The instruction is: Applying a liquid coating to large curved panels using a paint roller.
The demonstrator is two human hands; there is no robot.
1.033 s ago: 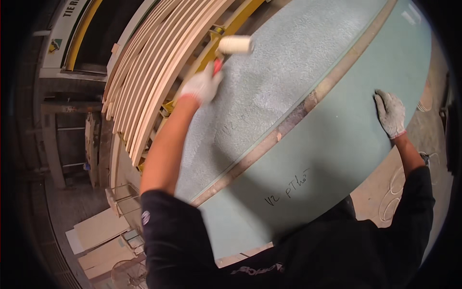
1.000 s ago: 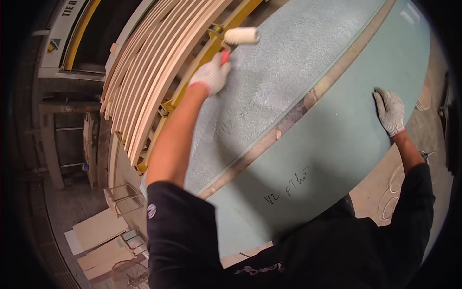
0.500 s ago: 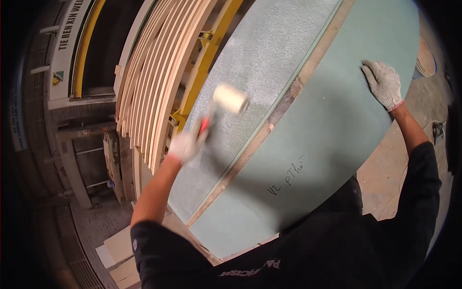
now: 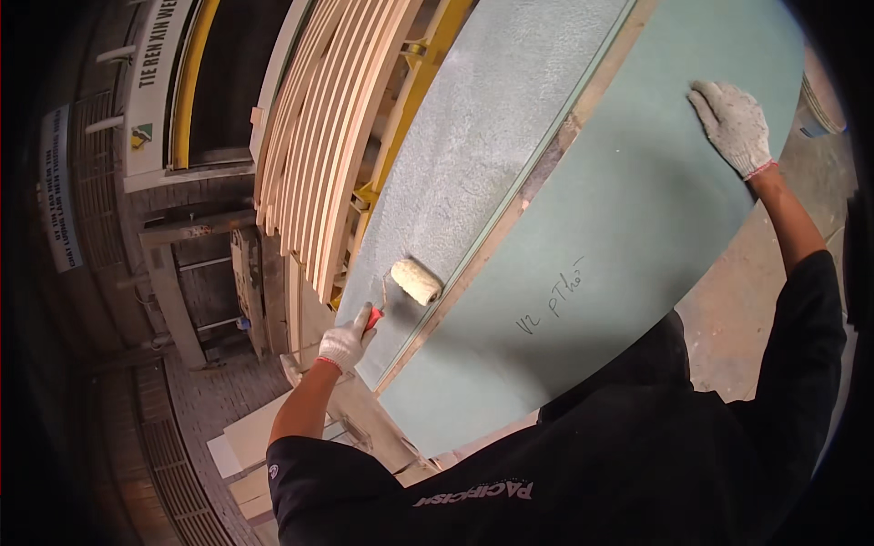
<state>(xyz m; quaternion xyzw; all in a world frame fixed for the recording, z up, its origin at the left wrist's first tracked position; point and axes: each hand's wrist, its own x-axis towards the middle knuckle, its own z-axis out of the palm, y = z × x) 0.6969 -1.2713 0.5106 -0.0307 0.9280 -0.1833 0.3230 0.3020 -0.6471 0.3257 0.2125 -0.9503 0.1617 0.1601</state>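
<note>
Head view: left hand (image 4: 346,346) in a white glove, clamped on the red handle of a paint roller (image 4: 415,281), roller at about 8 o'clock on the wet textured board (image 4: 492,146). Right hand (image 4: 733,126) spread flat on the smooth green board (image 4: 619,255) at 2 o'clock. Stacked wood panels (image 4: 337,136) at 11 o'clock. No containers visible.

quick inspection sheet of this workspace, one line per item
surface: green panel, smooth, handwriting on it
job's things: paint roller on the textured panel; wooden strip between the panels
clutter: board offcuts on the floor
hands: left hand, gloved, grips the roller's red handle; right hand, gloved, flat on green panel
cables: nothing seen
surroundings: stacked curved slats, yellow frame
</note>
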